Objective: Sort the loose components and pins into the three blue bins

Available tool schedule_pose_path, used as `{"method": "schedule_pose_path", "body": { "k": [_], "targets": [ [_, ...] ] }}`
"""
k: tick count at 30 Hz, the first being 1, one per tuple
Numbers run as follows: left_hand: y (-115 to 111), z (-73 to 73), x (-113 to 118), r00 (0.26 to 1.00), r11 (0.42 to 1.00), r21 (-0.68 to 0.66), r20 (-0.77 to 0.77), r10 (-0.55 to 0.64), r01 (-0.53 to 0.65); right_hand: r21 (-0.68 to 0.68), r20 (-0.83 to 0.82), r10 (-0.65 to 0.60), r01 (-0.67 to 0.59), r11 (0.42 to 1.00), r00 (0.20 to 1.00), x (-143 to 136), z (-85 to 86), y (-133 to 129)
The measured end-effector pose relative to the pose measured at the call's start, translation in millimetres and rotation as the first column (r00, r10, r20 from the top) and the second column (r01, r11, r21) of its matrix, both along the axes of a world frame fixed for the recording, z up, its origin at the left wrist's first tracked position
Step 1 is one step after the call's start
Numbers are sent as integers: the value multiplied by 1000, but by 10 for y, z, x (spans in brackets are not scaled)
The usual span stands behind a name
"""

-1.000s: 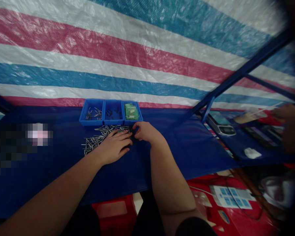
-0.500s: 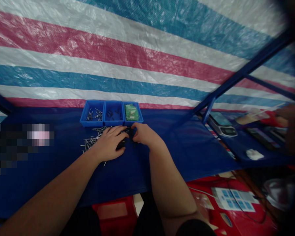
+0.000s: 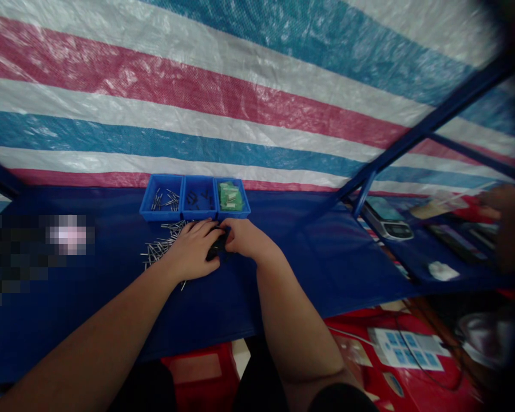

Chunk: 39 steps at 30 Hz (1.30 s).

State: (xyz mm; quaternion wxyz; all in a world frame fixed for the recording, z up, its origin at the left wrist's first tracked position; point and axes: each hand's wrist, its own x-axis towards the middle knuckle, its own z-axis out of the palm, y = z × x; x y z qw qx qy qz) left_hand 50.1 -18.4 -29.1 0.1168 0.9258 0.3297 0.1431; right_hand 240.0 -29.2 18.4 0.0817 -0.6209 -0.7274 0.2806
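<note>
My left hand [image 3: 195, 250] lies palm down with its fingers apart, over black parts [image 3: 217, 246] and beside a pile of thin metal rods [image 3: 158, 250] on the blue table. Close to its fingertips, my right hand [image 3: 240, 236] has curled fingers at the right edge of the black parts; what its fingertips hold, if anything, is hidden. Behind the hands stand three joined blue bins: the left bin [image 3: 144, 207] has metal rods, the middle bin [image 3: 198, 214] small black pieces, the right bin [image 3: 245, 200] green packets.
To the right are a scale [image 3: 395, 230], a white crumpled thing [image 3: 443, 270] and a blue metal frame [image 3: 416, 134]. Another person's hand [image 3: 504, 200] shows at the far right. A striped sheet [image 3: 240, 114] hangs behind the blue table [image 3: 321, 257]. A blurred-out patch covers the left.
My right hand has moved slightly left, nearer to my left hand and the black parts. My left hand has stayed almost in place.
</note>
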Motion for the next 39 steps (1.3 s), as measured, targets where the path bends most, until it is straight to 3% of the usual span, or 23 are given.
{"method": "schedule_pose_path", "body": {
  "k": [8,17,27,31,39],
  "targets": [
    [-33,79,-61,998,999,16,-45,53,-52,32,11,-58,57,998,998,199,-5,-10],
    [23,109,-189,997,999,-3,-65,40,-41,13,125,-71,70,997,990,31,-66,21],
    [35,175,-264,1000,1000,-4,-2,27,-27,162,134,81,-102,981,988,-182,-163,54],
    [18,141,-238,999,999,-18,10,30,-30,190,19,85,-87,978,996,-143,-188,71],
    [-65,64,45,999,998,55,35,22,-24,156,-318,-21,74,985,948,271,-62,76]
  ]
}}
